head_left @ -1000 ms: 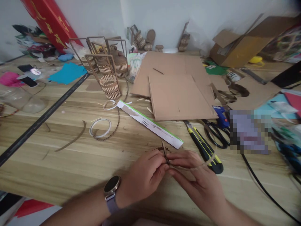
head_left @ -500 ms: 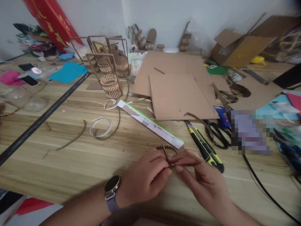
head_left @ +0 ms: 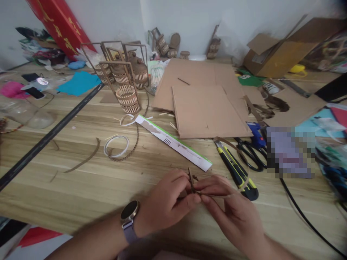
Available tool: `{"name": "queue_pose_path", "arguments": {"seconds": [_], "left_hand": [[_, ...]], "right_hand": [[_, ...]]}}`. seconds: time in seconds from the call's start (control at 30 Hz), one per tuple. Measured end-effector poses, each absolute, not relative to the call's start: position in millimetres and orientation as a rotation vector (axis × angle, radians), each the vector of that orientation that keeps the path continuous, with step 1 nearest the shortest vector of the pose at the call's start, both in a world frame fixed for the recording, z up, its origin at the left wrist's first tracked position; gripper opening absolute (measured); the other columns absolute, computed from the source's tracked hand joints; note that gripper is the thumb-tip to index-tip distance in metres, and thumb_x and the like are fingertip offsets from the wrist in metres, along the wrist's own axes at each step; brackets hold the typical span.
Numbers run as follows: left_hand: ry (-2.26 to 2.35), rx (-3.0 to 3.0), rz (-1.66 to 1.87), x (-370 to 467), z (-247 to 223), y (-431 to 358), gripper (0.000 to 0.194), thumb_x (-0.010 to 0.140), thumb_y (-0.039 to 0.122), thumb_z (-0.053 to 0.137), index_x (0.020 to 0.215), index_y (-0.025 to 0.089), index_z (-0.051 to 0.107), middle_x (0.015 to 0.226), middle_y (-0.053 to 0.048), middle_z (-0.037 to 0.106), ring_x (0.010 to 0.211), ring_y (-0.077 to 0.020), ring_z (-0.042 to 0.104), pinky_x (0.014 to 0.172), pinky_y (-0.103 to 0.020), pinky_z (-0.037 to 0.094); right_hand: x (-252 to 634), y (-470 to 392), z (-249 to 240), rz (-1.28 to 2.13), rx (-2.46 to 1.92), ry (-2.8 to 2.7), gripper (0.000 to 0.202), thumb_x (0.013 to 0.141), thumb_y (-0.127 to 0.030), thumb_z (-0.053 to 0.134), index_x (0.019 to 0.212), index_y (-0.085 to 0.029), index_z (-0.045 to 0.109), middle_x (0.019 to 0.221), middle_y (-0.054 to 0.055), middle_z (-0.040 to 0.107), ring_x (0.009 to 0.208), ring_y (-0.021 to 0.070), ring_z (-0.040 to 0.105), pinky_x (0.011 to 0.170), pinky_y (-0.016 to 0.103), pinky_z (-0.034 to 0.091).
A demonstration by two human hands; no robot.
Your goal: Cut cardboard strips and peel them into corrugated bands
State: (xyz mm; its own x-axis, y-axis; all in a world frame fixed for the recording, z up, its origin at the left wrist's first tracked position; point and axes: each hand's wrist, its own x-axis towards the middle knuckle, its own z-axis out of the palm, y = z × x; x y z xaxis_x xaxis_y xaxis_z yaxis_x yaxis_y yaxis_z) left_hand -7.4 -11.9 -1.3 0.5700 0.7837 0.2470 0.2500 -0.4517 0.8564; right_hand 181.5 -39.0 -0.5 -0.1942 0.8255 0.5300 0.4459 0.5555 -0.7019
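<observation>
At the front of the table my left hand (head_left: 172, 200) is closed, thumb and fingers pinching a narrow brown cardboard strip (head_left: 191, 179) whose end sticks up between the hands. My right hand (head_left: 230, 207) pinches the same brown piece from the other side, fingertips nearly touching the left ones. A longer tail of thin strip curves from the right hand out over a yellow-black utility knife (head_left: 233, 169). Most of the held piece is hidden by my fingers. Just beyond the hands lies a white strip with a green edge (head_left: 173, 142).
Flat cardboard sheets (head_left: 203, 108) lie beyond the hands. Black-handled scissors (head_left: 252, 155) and a blue tool (head_left: 257, 133) are at the right. Small slatted baskets (head_left: 128, 99) stand back left. A white tape ring (head_left: 116, 146) and a loose brown strip (head_left: 85, 159) lie left. A black cable (head_left: 300, 213) runs right.
The scalloped brown piece behind my fingers has turned and is now mostly hidden. The strip tail at the right has swung slightly lower. Both hands keep their pinch in nearly the same place.
</observation>
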Motion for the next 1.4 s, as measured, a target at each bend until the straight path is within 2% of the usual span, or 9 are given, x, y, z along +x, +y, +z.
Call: {"name": "queue_pose_path", "arguments": {"seconds": [0.13,0.27,0.63,0.97,1.2,1.4], "left_hand": [[0.846,1.988,0.85,-6.9,-0.5,-12.4,0.02,0.099,0.022,0.046,0.079,0.02,0.049,0.086,-0.004,0.057,0.086,-0.0175,0.054,0.077,-0.03,0.044],[0.862,1.995,0.874,-6.1,-0.3,-13.0,0.019,0.097,0.017,0.046,0.078,0.02,0.049,0.086,-0.004,0.057,0.086,-0.0169,0.054,0.077,-0.029,0.044],[0.834,2.044,0.854,-6.4,-0.9,-13.8,0.02,0.096,0.015,0.045,0.076,0.02,0.045,0.085,-0.004,0.056,0.084,-0.0168,0.054,0.075,-0.029,0.045],[0.831,2.032,0.834,-6.3,0.7,-12.7,0.021,0.094,0.013,0.043,0.075,0.021,0.044,0.084,-0.004,0.057,0.084,-0.0172,0.054,0.075,-0.029,0.045],[0.842,1.988,0.83,-6.9,-0.5,-12.6,0.023,0.1,0.027,0.045,0.078,0.02,0.048,0.084,-0.003,0.056,0.083,-0.0178,0.053,0.075,-0.031,0.043],[0.903,2.0,0.836,-5.7,-0.9,-12.0,0.017,0.094,0.016,0.046,0.077,0.02,0.047,0.083,-0.003,0.056,0.082,-0.0171,0.053,0.073,-0.029,0.043]], "right_hand": [[180.3,-38.5,2.2,0.432,-1.054,-1.837,0.01,0.09,-0.017,0.063,0.094,-0.027,0.065,0.086,0.001,0.075,0.083,0.0185,0.073,0.074,0.033,0.061],[180.4,-35.6,2.8,0.378,-1.05,-1.883,0.008,0.089,-0.022,0.068,0.095,-0.027,0.066,0.089,0.001,0.077,0.084,0.0191,0.074,0.074,0.033,0.061],[183.5,-36.5,0.8,0.382,-1.086,-1.904,0.006,0.092,-0.02,0.062,0.092,-0.026,0.065,0.087,-0.001,0.077,0.083,0.0152,0.073,0.082,0.031,0.057],[185.3,-36.0,2.6,0.492,-1.124,-1.838,0.007,0.092,-0.02,0.062,0.092,-0.027,0.065,0.087,0.001,0.078,0.084,0.0178,0.074,0.074,0.03,0.059],[181.6,-38.5,-0.1,0.47,-1.088,-1.809,0.009,0.09,-0.017,0.062,0.091,-0.026,0.065,0.086,0.002,0.076,0.083,0.0178,0.073,0.072,0.03,0.06],[179.9,-37.9,1.4,0.421,-1.056,-1.853,0.011,0.089,-0.016,0.061,0.093,-0.027,0.064,0.085,0.001,0.075,0.082,0.0183,0.073,0.074,0.032,0.06]]}}
